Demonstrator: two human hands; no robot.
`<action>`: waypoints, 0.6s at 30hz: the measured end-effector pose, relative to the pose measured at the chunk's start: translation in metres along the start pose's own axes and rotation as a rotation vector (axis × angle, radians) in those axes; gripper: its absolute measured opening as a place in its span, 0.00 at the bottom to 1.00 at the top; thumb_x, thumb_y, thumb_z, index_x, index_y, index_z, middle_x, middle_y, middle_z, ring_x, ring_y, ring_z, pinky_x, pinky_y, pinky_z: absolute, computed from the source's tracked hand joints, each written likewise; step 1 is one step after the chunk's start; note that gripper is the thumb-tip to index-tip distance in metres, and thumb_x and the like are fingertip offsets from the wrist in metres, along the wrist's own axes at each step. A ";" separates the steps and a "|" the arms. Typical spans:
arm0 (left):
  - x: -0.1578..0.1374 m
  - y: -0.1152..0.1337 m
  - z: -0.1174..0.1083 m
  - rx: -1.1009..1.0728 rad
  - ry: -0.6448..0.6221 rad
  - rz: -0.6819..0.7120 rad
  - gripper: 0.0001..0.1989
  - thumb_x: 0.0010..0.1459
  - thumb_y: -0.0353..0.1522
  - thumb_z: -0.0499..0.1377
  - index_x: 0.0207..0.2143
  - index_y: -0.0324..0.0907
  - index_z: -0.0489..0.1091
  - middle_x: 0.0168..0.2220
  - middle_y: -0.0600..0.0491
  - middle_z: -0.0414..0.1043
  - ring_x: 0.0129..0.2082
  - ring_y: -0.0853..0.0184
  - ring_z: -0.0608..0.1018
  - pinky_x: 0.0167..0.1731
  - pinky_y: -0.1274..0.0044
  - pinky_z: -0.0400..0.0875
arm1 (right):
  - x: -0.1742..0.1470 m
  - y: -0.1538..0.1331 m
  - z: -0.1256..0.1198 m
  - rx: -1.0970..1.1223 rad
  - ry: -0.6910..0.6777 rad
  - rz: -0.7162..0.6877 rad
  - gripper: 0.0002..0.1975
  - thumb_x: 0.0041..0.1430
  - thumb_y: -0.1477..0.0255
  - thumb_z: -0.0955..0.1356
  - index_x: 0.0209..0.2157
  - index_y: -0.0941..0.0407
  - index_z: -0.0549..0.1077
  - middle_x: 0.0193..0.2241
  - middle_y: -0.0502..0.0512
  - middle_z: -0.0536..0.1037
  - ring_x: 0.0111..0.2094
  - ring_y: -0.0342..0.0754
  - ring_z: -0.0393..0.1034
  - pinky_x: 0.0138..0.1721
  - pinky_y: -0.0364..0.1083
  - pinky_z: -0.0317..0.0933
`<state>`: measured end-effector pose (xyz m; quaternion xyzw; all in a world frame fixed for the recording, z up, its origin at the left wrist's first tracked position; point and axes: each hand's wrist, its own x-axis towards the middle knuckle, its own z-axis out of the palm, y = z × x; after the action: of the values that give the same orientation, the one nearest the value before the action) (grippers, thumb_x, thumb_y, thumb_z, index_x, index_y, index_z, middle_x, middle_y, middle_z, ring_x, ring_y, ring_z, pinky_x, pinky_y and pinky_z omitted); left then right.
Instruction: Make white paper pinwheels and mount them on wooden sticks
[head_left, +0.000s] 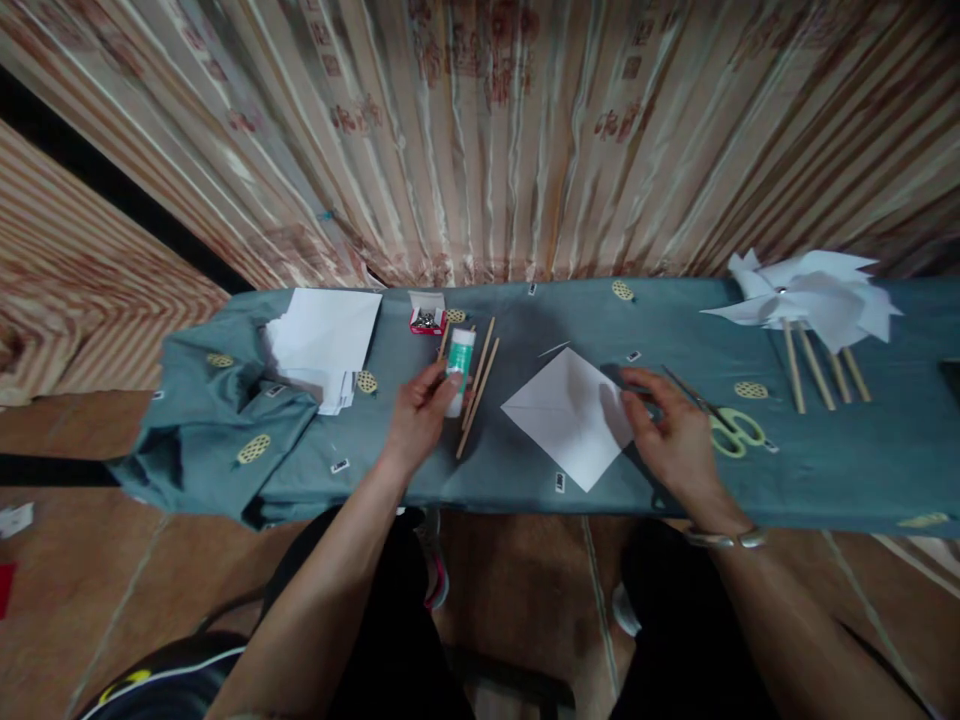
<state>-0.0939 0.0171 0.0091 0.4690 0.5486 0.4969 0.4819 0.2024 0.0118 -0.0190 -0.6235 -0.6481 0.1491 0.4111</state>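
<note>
My left hand (421, 415) is closed around a white and green glue stick (460, 352), held upright over some thin wooden sticks (478, 395). A square sheet of white paper (568, 420) with a crease line lies turned like a diamond in front of me. At its right corner is my right hand (671, 430), its fingers slightly curled and apart; whether they touch the paper I cannot tell. Just beyond that hand rests a pair of scissors (731, 428) with light green handles, blades partly behind the fingers.
White paper pinwheels (825, 300) on wooden sticks lie at the right. To the left is a pile of white paper (330, 330). A small red box (427, 318) of metal pins stands near the back edge. A green cloth (517, 480) covers the table; a curtain (495, 140) hangs behind.
</note>
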 end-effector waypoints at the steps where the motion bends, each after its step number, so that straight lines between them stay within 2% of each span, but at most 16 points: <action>1: -0.005 0.002 0.014 -0.164 -0.087 -0.108 0.21 0.53 0.47 0.64 0.39 0.39 0.74 0.31 0.51 0.75 0.27 0.68 0.75 0.31 0.75 0.70 | -0.003 -0.009 0.003 0.084 -0.032 0.056 0.15 0.60 0.63 0.66 0.46 0.53 0.77 0.46 0.60 0.81 0.42 0.56 0.78 0.48 0.60 0.70; 3: -0.016 0.004 0.038 -0.390 -0.233 -0.257 0.22 0.48 0.47 0.68 0.35 0.38 0.74 0.31 0.51 0.75 0.26 0.71 0.73 0.26 0.78 0.67 | -0.009 -0.028 0.010 0.327 -0.174 0.175 0.17 0.60 0.58 0.68 0.44 0.53 0.78 0.43 0.59 0.83 0.41 0.55 0.78 0.46 0.57 0.71; 4: -0.020 0.004 0.048 -0.458 -0.290 -0.311 0.22 0.46 0.47 0.69 0.34 0.37 0.74 0.29 0.51 0.74 0.24 0.73 0.72 0.24 0.80 0.64 | -0.011 -0.037 0.012 0.460 -0.260 0.220 0.18 0.58 0.56 0.69 0.44 0.52 0.79 0.44 0.58 0.83 0.43 0.54 0.77 0.47 0.55 0.71; 6: -0.027 0.004 0.062 -0.531 -0.392 -0.389 0.22 0.45 0.46 0.70 0.31 0.36 0.74 0.27 0.52 0.73 0.21 0.76 0.68 0.20 0.81 0.58 | -0.015 -0.053 0.014 0.730 -0.415 0.291 0.21 0.54 0.52 0.72 0.43 0.51 0.80 0.44 0.55 0.82 0.46 0.53 0.76 0.50 0.54 0.69; 9: -0.033 0.003 0.076 -0.556 -0.495 -0.441 0.23 0.47 0.48 0.69 0.30 0.36 0.73 0.25 0.54 0.72 0.16 0.79 0.62 0.16 0.81 0.50 | -0.018 -0.065 0.012 0.987 -0.531 0.441 0.19 0.50 0.54 0.75 0.39 0.51 0.81 0.37 0.51 0.83 0.38 0.49 0.77 0.47 0.51 0.70; 12: -0.036 0.001 0.085 -0.525 -0.525 -0.443 0.24 0.49 0.50 0.66 0.29 0.36 0.72 0.24 0.54 0.72 0.14 0.81 0.58 0.15 0.81 0.45 | -0.016 -0.064 0.008 1.082 -0.487 0.553 0.15 0.46 0.59 0.78 0.35 0.52 0.82 0.32 0.49 0.83 0.31 0.46 0.76 0.41 0.47 0.71; 15: -0.034 -0.001 0.090 -0.476 -0.536 -0.424 0.28 0.50 0.54 0.63 0.27 0.36 0.71 0.22 0.54 0.70 0.13 0.80 0.56 0.14 0.80 0.44 | -0.009 -0.052 0.003 1.105 -0.330 0.603 0.14 0.47 0.59 0.77 0.32 0.53 0.81 0.31 0.50 0.83 0.30 0.44 0.74 0.35 0.44 0.70; 18: -0.023 -0.005 0.084 -0.353 -0.472 -0.336 0.28 0.55 0.54 0.57 0.39 0.36 0.73 0.24 0.53 0.71 0.13 0.78 0.58 0.15 0.80 0.46 | 0.003 -0.035 -0.003 1.111 -0.134 0.657 0.13 0.49 0.59 0.77 0.30 0.53 0.79 0.28 0.48 0.81 0.26 0.41 0.72 0.26 0.40 0.68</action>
<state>-0.0086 0.0015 0.0017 0.3832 0.3970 0.3756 0.7446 0.1811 0.0075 0.0090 -0.4728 -0.2742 0.6188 0.5642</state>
